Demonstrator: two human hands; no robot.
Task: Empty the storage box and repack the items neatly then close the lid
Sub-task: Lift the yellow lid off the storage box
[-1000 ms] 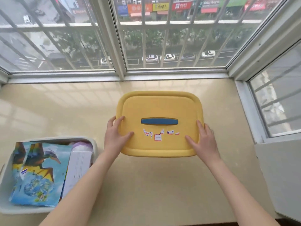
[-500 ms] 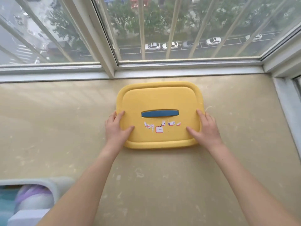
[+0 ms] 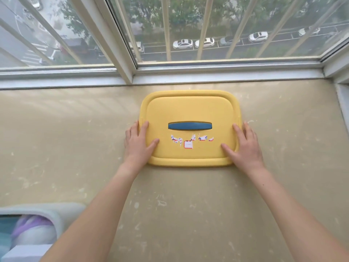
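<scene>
Sill (image 3: 56,148)-side lid (image 3: 190,110) nearer window (image 3: 188,25) than before

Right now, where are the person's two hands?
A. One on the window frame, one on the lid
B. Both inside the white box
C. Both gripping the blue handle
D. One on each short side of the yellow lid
D: the left hand and right hand rest flat on opposite ends of the yellow lid, leaving its blue handle untouched.

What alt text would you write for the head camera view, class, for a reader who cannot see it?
Two bare hands, left hand and right hand, rest flat on the side edges of a yellow lid with a blue handle, lying on a beige sill below a barred window. An open storage box shows at lower left.
</scene>
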